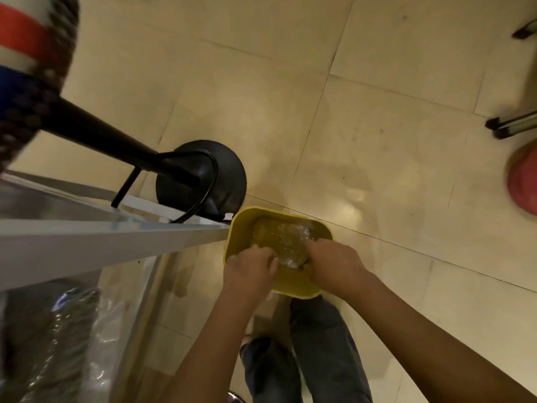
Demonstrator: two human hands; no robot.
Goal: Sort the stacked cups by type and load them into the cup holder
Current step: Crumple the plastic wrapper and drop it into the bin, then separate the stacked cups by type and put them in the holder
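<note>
A yellow bin (242, 218) stands on the tiled floor in front of my legs. Crumpled clear plastic wrap (286, 238) lies inside it. My left hand (250, 266) reaches over the bin's near left rim with its fingers closed on the wrap's left edge. My right hand (334, 264) grips the wrap's right edge inside the bin. No cups and no cup holder can be made out clearly.
A glass-topped counter with a white metal frame (116, 231) juts in from the left, with plastic-wrapped items (66, 344) on a shelf below it. A black stool base (229, 173) stands behind the bin. A red round object (523, 178) and chair legs (511, 126) sit at the right.
</note>
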